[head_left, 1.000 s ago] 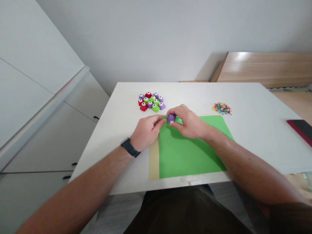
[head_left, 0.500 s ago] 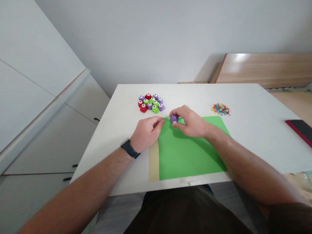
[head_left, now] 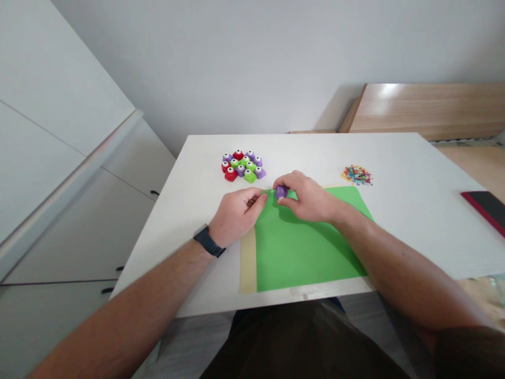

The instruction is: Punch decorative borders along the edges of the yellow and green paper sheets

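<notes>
Both your hands are at the top edge of the green paper sheet [head_left: 311,242]. Your right hand [head_left: 307,199] has its fingers clamped on a purple craft punch [head_left: 281,192], just beside the fingertips [head_left: 259,198] of your left hand [head_left: 236,218], which are close together at the paper edge, but I cannot tell if they pinch it. Many other craft punches [head_left: 242,167] stand beyond your fingers.

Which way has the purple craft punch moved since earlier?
Yes, the purple craft punch moved slightly right along the green paper sheet, away from the other craft punches.
</notes>
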Motion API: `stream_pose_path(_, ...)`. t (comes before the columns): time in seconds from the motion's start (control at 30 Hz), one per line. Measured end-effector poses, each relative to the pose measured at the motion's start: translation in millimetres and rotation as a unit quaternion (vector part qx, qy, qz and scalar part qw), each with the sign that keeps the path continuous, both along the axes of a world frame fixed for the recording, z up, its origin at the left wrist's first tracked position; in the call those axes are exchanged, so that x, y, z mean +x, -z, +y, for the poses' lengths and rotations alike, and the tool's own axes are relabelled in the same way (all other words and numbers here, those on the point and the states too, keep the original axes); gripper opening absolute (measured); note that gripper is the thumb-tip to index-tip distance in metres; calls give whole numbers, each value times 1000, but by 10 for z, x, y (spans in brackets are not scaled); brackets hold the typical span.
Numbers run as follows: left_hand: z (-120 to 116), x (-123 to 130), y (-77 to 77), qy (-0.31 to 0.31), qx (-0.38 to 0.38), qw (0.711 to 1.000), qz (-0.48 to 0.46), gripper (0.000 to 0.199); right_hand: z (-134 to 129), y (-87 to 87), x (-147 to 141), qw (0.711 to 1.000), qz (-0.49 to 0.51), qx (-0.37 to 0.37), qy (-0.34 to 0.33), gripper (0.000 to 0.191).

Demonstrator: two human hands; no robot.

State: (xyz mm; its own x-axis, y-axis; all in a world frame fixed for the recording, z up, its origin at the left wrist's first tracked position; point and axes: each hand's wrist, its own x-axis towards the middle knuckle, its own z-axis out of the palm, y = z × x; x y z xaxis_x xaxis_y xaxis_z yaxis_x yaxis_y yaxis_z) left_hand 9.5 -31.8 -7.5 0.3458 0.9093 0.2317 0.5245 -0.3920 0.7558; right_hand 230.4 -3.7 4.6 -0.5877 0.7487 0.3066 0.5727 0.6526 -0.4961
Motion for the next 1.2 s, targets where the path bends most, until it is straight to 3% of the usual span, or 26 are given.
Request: stream_pose_path(1.2,98,115,89,-43,28,995,86,53,-21,36,-51,1000,-18,5,-10,25)
